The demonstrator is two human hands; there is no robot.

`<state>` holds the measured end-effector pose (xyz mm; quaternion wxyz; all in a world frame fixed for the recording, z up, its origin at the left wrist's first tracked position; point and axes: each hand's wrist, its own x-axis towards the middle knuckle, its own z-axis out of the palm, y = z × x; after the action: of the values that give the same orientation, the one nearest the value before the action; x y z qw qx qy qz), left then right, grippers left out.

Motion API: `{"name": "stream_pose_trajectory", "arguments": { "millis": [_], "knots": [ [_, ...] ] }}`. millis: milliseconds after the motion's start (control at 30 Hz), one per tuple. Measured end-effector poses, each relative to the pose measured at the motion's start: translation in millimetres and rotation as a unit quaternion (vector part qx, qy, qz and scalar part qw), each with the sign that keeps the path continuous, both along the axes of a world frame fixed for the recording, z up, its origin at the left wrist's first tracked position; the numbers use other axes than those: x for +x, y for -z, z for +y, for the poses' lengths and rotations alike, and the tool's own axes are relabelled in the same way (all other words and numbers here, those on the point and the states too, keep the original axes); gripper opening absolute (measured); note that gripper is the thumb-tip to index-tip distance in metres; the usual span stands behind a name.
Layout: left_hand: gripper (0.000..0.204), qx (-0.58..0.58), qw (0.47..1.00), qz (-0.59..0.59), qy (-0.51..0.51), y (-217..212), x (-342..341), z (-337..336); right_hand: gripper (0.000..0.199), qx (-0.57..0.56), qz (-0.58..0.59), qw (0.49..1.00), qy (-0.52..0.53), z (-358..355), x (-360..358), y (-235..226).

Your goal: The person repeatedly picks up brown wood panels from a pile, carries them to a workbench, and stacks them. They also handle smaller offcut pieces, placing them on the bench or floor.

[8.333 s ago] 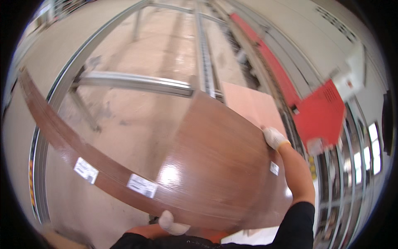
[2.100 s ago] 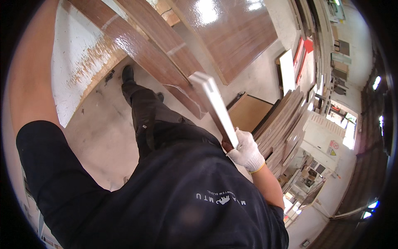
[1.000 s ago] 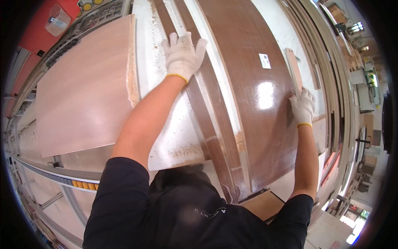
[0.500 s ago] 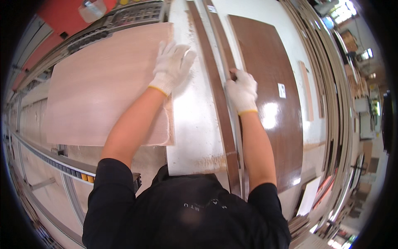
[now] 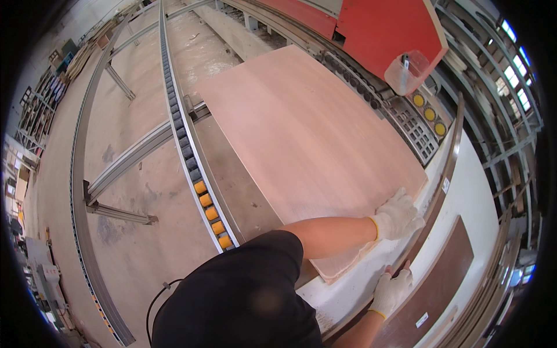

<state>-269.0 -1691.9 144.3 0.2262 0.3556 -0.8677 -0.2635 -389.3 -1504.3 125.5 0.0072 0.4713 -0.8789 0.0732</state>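
A large pinkish wood board (image 5: 307,139) lies flat, partly on a white work surface (image 5: 477,188). My left hand (image 5: 397,216), in a white knitted glove, lies on the board's right edge with its fingers stretched out. Long, narrow dark brown wooden strips (image 5: 438,200) run along the white surface beside the board. My right hand (image 5: 392,293), gloved with bare fingertips, has its fingers bent over the edge of one strip. Just right of that hand lies a glossy dark brown panel (image 5: 435,284) with a small white label.
A roller rail (image 5: 188,153) with black and orange rollers runs along the board's left side above the concrete floor. At the far side stands a red machine (image 5: 386,37) with a clear plastic container (image 5: 406,72) and yellow round buttons (image 5: 430,113). Metal racks line the right.
My view has swung left, bringing the roller rail and red machine further in. My left hand stays on the board's edge; my right hand remains at the strip.
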Motion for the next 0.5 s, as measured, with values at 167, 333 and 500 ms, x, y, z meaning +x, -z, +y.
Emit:
{"name": "stream_pose_trajectory", "arguments": {
  "millis": [167, 333, 500],
  "knots": [
    [0.044, -0.084, 0.985, 0.137, -0.065, 41.1, -13.5, -1.9, 0.065, -0.091, -0.144, 0.985, 0.003, -12.0, 9.5, -15.3],
    [0.029, -0.23, 0.971, -0.032, 0.06, 70.1, -13.4, -22.3, 0.061, -0.105, -0.293, 0.936, 0.166, 22.0, -10.8, -67.8],
    [0.053, -0.193, 0.979, -0.005, 0.064, 36.3, -29.4, 0.6, 0.069, -0.008, -0.36, 0.915, 0.183, 125.3, -17.5, -115.0]
  ]
}}
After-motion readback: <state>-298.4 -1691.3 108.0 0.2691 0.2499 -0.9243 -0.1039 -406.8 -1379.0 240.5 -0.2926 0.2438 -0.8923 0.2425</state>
